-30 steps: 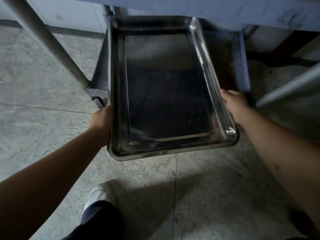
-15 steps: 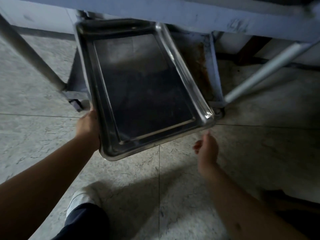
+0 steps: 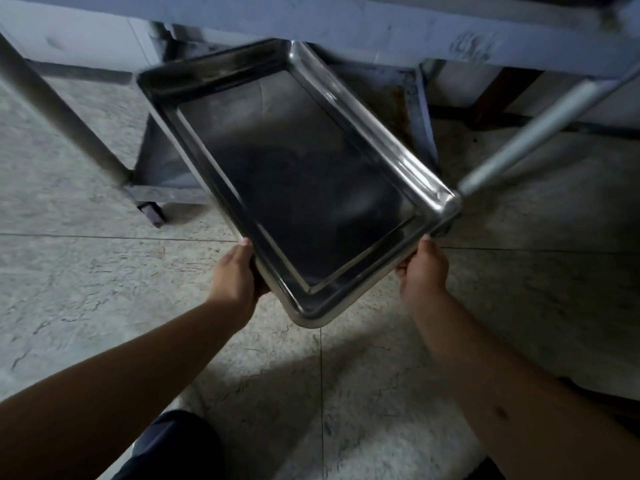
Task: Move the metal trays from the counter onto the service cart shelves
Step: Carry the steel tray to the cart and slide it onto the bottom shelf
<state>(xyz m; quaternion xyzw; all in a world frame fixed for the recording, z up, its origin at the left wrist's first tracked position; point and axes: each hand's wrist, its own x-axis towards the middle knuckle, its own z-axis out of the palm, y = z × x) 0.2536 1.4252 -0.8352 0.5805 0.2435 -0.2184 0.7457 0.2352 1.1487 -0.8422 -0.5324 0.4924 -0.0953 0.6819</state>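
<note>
A shiny rectangular metal tray (image 3: 294, 181) is slanted, its far end under the cart's upper shelf (image 3: 346, 22) and its near corner sticking out over the floor. My left hand (image 3: 235, 275) grips the tray's left long rim near the near corner. My right hand (image 3: 420, 271) holds the near short rim from below, thumb on the edge. The tray is empty. The cart's bottom shelf (image 3: 405, 109), with a rusty patch, shows to the right of the tray; most of it is hidden under the tray.
Slanted metal cart legs stand at the left (image 3: 59, 112) and right (image 3: 540, 133). A caster wheel (image 3: 152, 213) sits at the cart's near left corner. Tiled floor (image 3: 104, 289) lies around. My dark trouser leg (image 3: 173, 448) is at the bottom.
The tray has swung clockwise and now lies diagonal. My right hand let go of the right long rim, dropped away, then took the near short rim. My left hand slid toward the near corner.
</note>
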